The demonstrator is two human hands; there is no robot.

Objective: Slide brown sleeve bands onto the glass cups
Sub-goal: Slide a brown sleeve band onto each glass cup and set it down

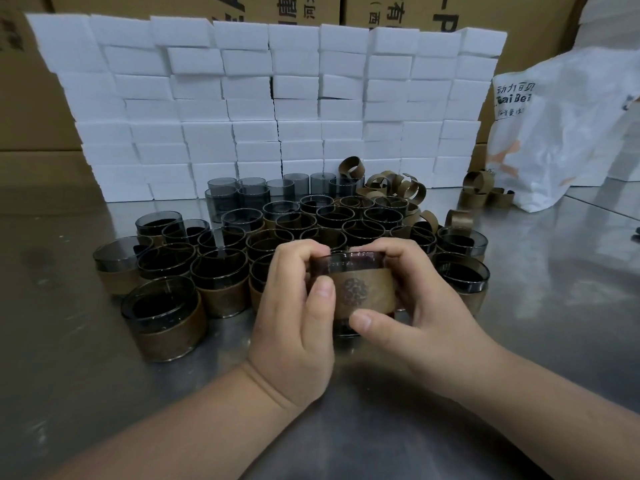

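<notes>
Bottom centre, nearest the viewer: a left hand (pixel 294 317) and a right hand (pixel 426 299) hold one cup (pixel 346 263) wearing a brown band (pixel 363 291), above a steel table (pixel 69 341).

The left hand grasps the cup's left side, fingers curled over the rim and thumb on the band. The right hand grasps the right side, thumb at the band's lower edge. The band wraps the cup's middle and looks about seated. Across the left and centre of the frame stand many banded cups (pixel 221 292), so most of the work seems done. Behind them, centre, a small group of bare cups (pixel 239 195) waits. To their right lie loose bands (pixel 391 188), with a few more beside a white bag (pixel 554 133).
</notes>
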